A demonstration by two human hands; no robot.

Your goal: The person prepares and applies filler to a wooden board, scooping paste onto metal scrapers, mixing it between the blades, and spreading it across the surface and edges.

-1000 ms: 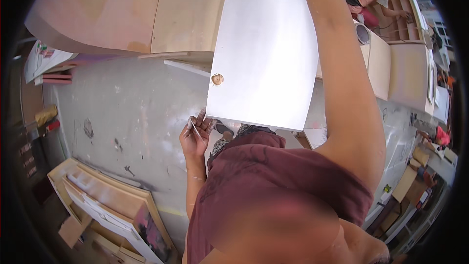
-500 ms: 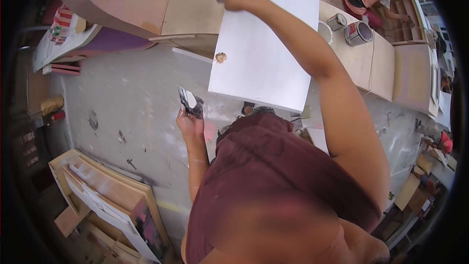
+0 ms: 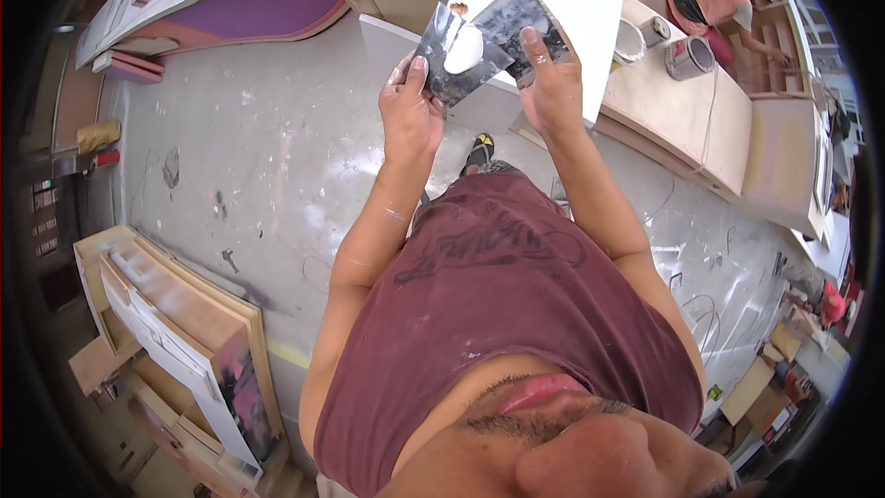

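Observation:
My left hand [image 3: 412, 115] is closed on a dark, flat putty spreader [image 3: 438, 69] with a thick dab of white putty [image 3: 464, 49] on its face. Another dark spreader [image 3: 514, 20], streaked with white, is gripped by my right hand [image 3: 555, 90], its thumb lying along the face. The two blades meet or overlap in front of my chest; whether they touch I cannot tell. Behind them lies a long white panel [image 3: 576, 9], with a brownish filled spot [image 3: 458, 9] showing just above the left blade.
To the right, a wooden bench [image 3: 682, 124] carries an open white-rimmed tub [image 3: 629, 41] and cans [image 3: 690, 57]. A person [image 3: 712, 0] bends over shelving beyond it. Purple curved furniture [image 3: 249, 2] stands far left, leaning boards [image 3: 175, 341] at lower left. The floor is paint-spotted.
My right hand has left the white panel and come back toward me, now with a spreader in view. My left hand has raised its putty-loaded spreader up and right to meet it.

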